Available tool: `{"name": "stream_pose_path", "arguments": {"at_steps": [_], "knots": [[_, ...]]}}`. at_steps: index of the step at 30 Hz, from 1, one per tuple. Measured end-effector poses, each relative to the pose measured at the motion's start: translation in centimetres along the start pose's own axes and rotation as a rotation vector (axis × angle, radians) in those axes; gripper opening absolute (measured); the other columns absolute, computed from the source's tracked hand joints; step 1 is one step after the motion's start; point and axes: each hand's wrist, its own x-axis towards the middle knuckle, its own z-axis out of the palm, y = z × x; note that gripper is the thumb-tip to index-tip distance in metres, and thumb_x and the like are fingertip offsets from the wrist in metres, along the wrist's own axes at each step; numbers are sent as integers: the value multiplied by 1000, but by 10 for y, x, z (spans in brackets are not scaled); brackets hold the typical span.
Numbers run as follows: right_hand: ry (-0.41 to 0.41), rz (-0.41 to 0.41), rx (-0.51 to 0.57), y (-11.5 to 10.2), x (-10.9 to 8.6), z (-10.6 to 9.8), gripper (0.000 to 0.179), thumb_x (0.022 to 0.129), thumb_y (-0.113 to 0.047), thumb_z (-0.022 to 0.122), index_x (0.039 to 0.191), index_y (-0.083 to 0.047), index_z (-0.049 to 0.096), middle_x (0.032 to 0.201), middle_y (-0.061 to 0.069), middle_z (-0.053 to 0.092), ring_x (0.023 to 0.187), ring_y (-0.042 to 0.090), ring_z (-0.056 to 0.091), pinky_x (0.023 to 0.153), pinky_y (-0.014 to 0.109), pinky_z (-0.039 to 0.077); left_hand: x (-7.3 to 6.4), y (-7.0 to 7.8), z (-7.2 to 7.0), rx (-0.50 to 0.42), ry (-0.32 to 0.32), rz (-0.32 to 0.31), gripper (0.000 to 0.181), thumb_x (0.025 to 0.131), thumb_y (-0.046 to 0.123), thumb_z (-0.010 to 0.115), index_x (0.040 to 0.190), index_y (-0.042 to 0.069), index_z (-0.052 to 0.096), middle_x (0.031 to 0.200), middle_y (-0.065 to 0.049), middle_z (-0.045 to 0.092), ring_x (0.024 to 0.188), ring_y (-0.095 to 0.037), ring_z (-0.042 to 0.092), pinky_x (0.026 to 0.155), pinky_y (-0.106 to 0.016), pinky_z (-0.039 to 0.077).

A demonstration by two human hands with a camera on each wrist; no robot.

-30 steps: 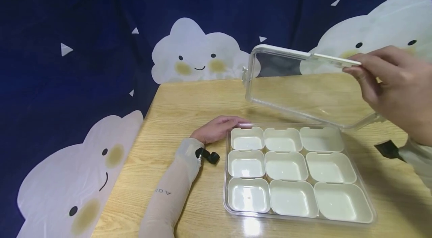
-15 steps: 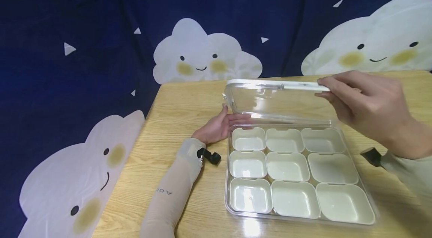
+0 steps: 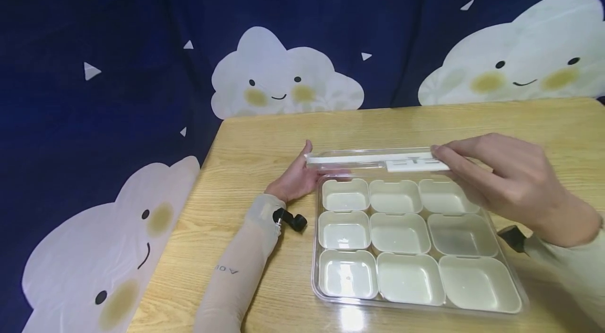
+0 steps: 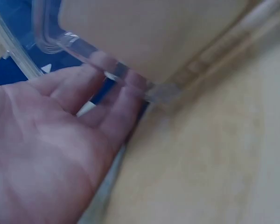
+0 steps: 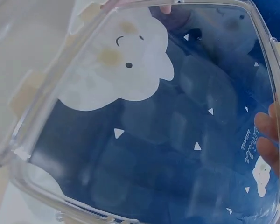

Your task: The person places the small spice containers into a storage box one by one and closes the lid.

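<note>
A clear organizer box (image 3: 416, 307) stands on the table, holding several cream open-topped bins (image 3: 400, 234) in rows. My right hand (image 3: 510, 180) pinches the near edge of its clear lid (image 3: 350, 159), which has white clips. In the head view the lid is seen nearly edge-on above the box's far side; the right wrist view shows its clear panel and rim (image 5: 263, 37), fingertips (image 5: 267, 126) at one side. Beside the far left corner, my left hand (image 3: 298, 175) has its thumb up and fingers extended. The left wrist view shows its fingers (image 4: 123, 107) against clear plastic.
The wooden table (image 3: 264, 138) extends to the left of and behind the box. A dark blue cloth (image 3: 142, 49) printed with white clouds hangs behind it. Small black mounts (image 3: 296, 222) stick out from both wrists.
My right hand has brought the lid down, leftward and nearer, tilting it from a raised slant to nearly edge-on. My left thumb has lifted; that hand otherwise stays at the far left corner.
</note>
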Motion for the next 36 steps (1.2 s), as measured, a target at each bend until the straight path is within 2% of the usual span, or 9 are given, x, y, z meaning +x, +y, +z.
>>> {"name": "stream_pose_path", "arguments": {"at_steps": [4, 8, 10, 14, 18, 22, 26, 31, 36], "knots": [[35, -3, 41, -6, -3, 3, 21, 102, -12, 61, 98, -7, 80, 70, 13, 71, 48, 30, 53, 43, 45, 42, -2, 6, 1, -7, 116, 0, 83, 107, 59, 13, 156, -5, 30, 140, -16, 54, 126, -18, 55, 123, -41, 36], [35, 4, 59, -8, -7, 3, 22, 102, -14, 62, 95, -4, 80, 71, 13, 72, 52, 30, 56, 48, 44, 44, -4, 10, 1, 27, 166, 18, 76, 106, 54, 19, 155, -2, 33, 129, -7, 56, 118, -17, 56, 109, -39, 45], [33, 14, 64, -9, -9, 4, 24, 102, -16, 62, 93, -2, 79, 73, 14, 72, 54, 30, 56, 50, 42, 44, -5, 10, 2, 9, 177, 40, 75, 105, 52, 23, 155, -2, 32, 131, -8, 54, 119, -18, 55, 110, -41, 44], [55, 28, 55, -8, -12, 6, 27, 102, -18, 62, 91, 1, 77, 72, 15, 70, 53, 29, 52, 50, 39, 43, -5, 13, 4, -43, 185, 86, 71, 103, 44, 25, 157, -3, 28, 144, -15, 48, 126, -20, 52, 122, -47, 35], [98, 30, 71, -8, -11, 8, 27, 102, -19, 64, 90, 1, 77, 69, 15, 68, 52, 29, 50, 50, 37, 43, -6, 17, 7, -49, 192, 80, 68, 102, 40, 26, 158, 0, 28, 153, -22, 41, 131, -23, 50, 126, -52, 31], [139, 27, 88, -10, -9, 9, 27, 101, -19, 65, 88, 1, 77, 67, 15, 67, 52, 28, 50, 50, 36, 44, -7, 23, 10, 11, 219, 63, 68, 103, 45, 27, 155, 2, 36, 151, -25, 46, 124, -24, 57, 112, -49, 47], [187, 18, 107, -10, -8, 12, 29, 99, -19, 68, 82, 3, 76, 65, 15, 66, 50, 29, 50, 50, 36, 44, -9, 33, 16, 30, 243, 43, 71, 104, 49, 28, 149, -3, 44, 135, -26, 63, 108, -22, 70, 91, -40, 59], [214, 3, 116, -10, -7, 14, 33, 98, -20, 69, 75, 4, 73, 62, 14, 65, 50, 29, 49, 51, 39, 44, -14, 45, 29, -50, 269, 69, 68, 107, 44, 31, 147, -10, 43, 101, -6, 79, 92, -17, 77, 77, -26, 62], [202, -8, 132, -11, -9, 15, 32, 97, -18, 69, 75, 5, 72, 63, 14, 65, 51, 29, 50, 52, 39, 44, -15, 49, 34, -150, 284, 78, 63, 105, 37, 33, 148, -8, 41, 93, -2, 80, 85, -14, 78, 67, -20, 59]]}}
